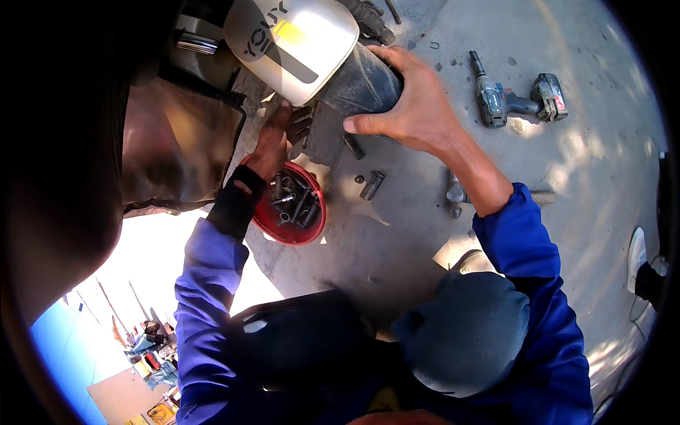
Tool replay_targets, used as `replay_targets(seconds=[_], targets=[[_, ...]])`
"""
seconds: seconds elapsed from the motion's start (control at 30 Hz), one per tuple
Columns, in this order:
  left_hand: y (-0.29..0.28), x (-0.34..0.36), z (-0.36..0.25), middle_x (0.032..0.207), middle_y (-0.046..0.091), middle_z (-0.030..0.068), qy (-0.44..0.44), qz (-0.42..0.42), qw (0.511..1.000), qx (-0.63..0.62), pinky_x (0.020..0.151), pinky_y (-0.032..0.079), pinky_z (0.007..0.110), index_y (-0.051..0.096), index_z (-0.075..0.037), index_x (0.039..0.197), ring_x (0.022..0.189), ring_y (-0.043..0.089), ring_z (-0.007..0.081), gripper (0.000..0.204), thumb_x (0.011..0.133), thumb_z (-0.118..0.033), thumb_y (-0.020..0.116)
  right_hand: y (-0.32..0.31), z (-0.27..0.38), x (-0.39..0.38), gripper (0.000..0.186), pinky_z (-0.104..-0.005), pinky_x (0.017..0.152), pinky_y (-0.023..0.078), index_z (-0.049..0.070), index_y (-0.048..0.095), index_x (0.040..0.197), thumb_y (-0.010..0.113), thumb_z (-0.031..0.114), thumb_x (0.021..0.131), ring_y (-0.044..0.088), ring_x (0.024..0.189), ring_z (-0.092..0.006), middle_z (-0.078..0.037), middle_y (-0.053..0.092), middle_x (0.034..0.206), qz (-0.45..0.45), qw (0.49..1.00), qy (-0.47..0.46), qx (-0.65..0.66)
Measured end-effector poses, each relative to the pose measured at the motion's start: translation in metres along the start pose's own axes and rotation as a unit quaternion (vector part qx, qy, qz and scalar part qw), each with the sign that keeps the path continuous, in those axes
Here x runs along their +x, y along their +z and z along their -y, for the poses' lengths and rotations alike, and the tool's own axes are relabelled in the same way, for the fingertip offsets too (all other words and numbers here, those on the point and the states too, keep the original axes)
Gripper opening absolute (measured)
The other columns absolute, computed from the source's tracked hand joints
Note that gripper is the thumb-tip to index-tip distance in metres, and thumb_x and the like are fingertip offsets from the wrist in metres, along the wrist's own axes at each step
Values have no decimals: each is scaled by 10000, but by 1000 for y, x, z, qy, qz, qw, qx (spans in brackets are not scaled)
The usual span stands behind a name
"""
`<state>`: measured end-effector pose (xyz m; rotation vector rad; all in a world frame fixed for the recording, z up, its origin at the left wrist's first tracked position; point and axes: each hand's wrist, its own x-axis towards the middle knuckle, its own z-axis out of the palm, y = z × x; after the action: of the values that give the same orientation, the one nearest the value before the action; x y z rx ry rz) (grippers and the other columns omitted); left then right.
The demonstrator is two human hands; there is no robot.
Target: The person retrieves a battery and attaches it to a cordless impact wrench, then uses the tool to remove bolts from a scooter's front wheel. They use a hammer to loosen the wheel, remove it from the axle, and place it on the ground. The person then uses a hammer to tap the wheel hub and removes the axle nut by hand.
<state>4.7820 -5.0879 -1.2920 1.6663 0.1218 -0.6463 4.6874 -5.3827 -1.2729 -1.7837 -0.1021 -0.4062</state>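
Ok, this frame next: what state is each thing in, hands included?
right hand: gripping the dark cylindrical part, fingers wrapped over its end
left hand: pressed in under the white cover, whether it grips anything cannot be told
red tray: on the ground, holding dark metal parts
cordless drill: lying on its side, untouched
socket: lying loose on the concrete
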Motion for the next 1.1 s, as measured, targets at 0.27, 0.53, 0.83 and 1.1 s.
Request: replay_targets(seconds=[0.27,0.53,0.83,1.1], targets=[[89,34,12,1517,573,159,113,265,880,-377,1193,457,508,481,-54,1555,1403,560,334,720,1057,-570,541,1,7,-9,1001,-449,1028,528,0,586,1448,957,429,622,651,1187,-371,-167,635,1261,37,998,27,-33],[77,43,30,1512,577,157,109,182,909,-358,1190,460,508,490,-57,1549,1398,563,333,711,1057,-567,543,1,-11,-31,960,-453,1005,514,0,546,1461,942,325,648,599,1170,-390,-184,587,1234,37,999,-6,4],[78,47,40,1507,582,155,102,164,916,-352,1187,462,508,499,-60,1542,1392,565,332,701,1056,-564,545,-29,-55,-28,927,-444,1123,462,3,543,1479,820,628,854,588,1313,-352,-178,592,1379,10,983,23,180],[78,53,39,1503,586,153,104,151,923,-338,1185,464,508,507,-63,1537,1387,568,331,693,1056,-561,546,-24,-132,0,1052,-447,1299,233,-1,352,1649,430,825,1000,333,1577,-343,-217,366,1691,-44,962,192,191]])
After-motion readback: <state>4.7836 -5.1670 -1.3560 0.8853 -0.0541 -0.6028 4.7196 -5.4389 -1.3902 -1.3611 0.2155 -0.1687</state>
